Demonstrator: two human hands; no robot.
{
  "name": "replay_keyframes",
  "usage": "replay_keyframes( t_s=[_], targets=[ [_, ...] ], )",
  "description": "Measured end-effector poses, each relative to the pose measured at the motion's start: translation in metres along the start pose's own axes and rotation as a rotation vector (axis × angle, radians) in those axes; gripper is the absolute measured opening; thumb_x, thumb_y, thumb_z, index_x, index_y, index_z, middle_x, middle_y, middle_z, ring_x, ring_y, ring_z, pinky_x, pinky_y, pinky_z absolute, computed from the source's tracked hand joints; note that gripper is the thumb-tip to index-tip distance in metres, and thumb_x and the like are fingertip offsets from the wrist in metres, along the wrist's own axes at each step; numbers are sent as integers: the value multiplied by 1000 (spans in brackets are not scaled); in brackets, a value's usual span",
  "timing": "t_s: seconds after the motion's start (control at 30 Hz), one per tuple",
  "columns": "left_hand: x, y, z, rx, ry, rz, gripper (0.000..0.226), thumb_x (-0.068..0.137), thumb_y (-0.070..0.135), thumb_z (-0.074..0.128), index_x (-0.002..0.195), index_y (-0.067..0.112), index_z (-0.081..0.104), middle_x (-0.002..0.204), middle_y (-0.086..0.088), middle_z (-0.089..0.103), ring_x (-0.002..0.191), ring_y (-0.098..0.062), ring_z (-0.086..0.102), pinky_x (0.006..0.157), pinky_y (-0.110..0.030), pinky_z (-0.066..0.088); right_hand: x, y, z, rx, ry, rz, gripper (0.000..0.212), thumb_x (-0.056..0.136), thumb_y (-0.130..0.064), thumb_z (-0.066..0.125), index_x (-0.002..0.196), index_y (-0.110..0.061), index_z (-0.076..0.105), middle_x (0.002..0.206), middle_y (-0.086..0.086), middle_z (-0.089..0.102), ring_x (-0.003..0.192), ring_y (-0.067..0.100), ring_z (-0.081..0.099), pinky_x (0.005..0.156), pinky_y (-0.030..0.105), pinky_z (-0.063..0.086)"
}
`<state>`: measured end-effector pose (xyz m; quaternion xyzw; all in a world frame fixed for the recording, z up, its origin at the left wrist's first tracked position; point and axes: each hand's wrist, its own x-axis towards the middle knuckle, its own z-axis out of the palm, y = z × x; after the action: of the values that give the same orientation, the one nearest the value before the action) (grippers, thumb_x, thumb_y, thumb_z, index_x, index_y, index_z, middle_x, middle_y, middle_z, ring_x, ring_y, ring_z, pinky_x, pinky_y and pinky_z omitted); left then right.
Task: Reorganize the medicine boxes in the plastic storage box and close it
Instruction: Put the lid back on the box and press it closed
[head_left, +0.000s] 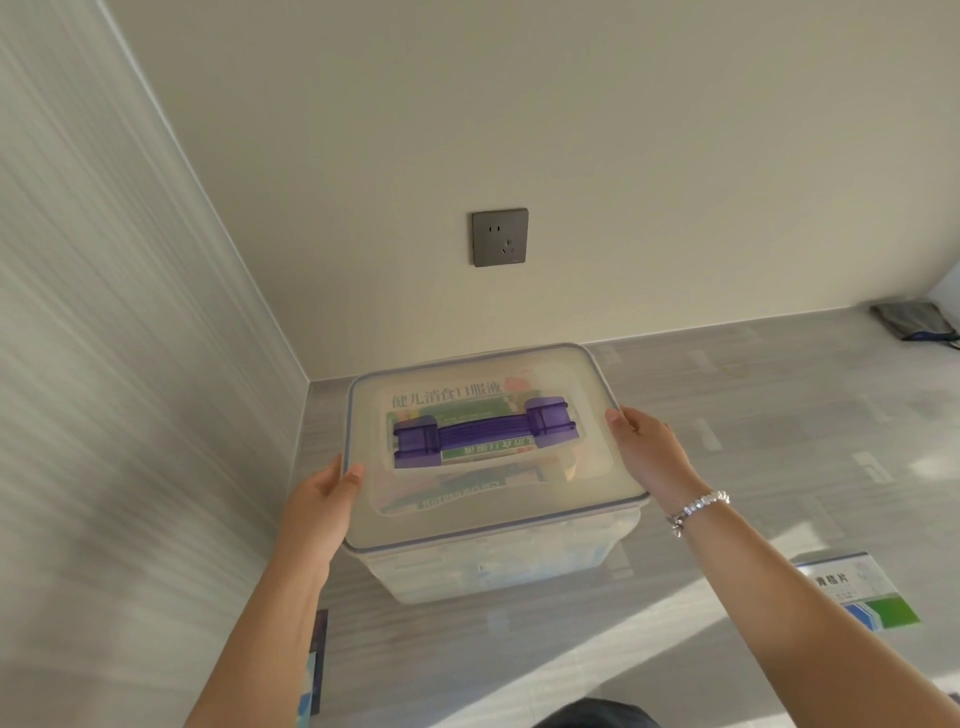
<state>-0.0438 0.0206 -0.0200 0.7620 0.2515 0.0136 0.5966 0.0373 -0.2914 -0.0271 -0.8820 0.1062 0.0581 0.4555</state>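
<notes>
Nearest me, my left hand (324, 496) is curled round the left edge of the frosted translucent lid with the blue seal rim (519, 499), thumb on top and fingers hidden beneath. My right hand (652, 454), with a beaded bracelet (701, 506) on its wrist, has the same grip on the right edge. The lid sits on the clear rectangular plastic storage box (493, 566), which stands on the grey wood-grain desk (753, 415) close to the corner of the wall. Through the lid I make out medicine boxes with green and white printing (457, 402) lying under the purple plastic carry handle (483, 434).

I judge the sorting mostly done and the closing in hand: the lid looks laid on, though I cannot tell whether it is seated or latched. Next I would press down evenly along the rim and then fasten any side clips, which I cannot see from here.

A white, blue and green medicine box (862, 592) lies out on the desk to the right, well apart from the storage box. Farther back, a dark pouch (914, 319) rests by the wall, and a grey wall socket (500, 237) sits above
</notes>
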Motion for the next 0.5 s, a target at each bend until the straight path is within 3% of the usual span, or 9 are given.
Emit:
replay_keyframes(
  t_s=[0.07,0.13,0.27,0.33,0.4,0.5],
  targets=[
    [3,1,-2,-73,-19,-50,31,96,21,48,125,15,59,108,-5,68,88,-14,63,80,-32,49,0,-2,-1,59,-12,26,38,95,-34,37,97,-7,63,90,22,67,88,41,61,64,35,46],
    [5,-1,-2,-133,-38,-101,33,96,21,47,126,10,58,117,-10,66,101,-22,63,96,-41,47,-1,-4,-3,108,-25,64,44,94,-35,38,107,2,56,113,30,59,102,46,55,84,50,49],
    [6,-6,-2,-155,-43,-122,36,97,25,47,130,12,55,126,-10,62,117,-27,57,106,-49,39,-7,-7,-2,149,-34,71,47,94,-37,35,110,5,50,118,32,53,106,49,51,90,56,44],
    [4,-6,3,-151,-20,-91,36,97,26,44,130,15,54,124,-8,63,116,-27,57,105,-49,40,-8,-6,-1,82,-6,42,46,96,-37,32,100,3,55,103,30,61,89,46,58,74,44,49],
    [0,-7,13,-127,33,-34,35,99,27,39,130,16,53,121,-7,62,113,-27,57,102,-47,42,-9,-6,1,-59,36,29,48,97,-39,28,73,-5,52,66,16,57,65,31,52,50,30,36],
    [-7,-9,22,-39,144,91,34,99,27,36,121,11,58,108,-7,64,102,-26,59,84,-35,43,-11,-3,2,-195,133,36,54,96,-45,30,53,-12,35,49,3,42,49,21,43,44,27,24]
  ],
)
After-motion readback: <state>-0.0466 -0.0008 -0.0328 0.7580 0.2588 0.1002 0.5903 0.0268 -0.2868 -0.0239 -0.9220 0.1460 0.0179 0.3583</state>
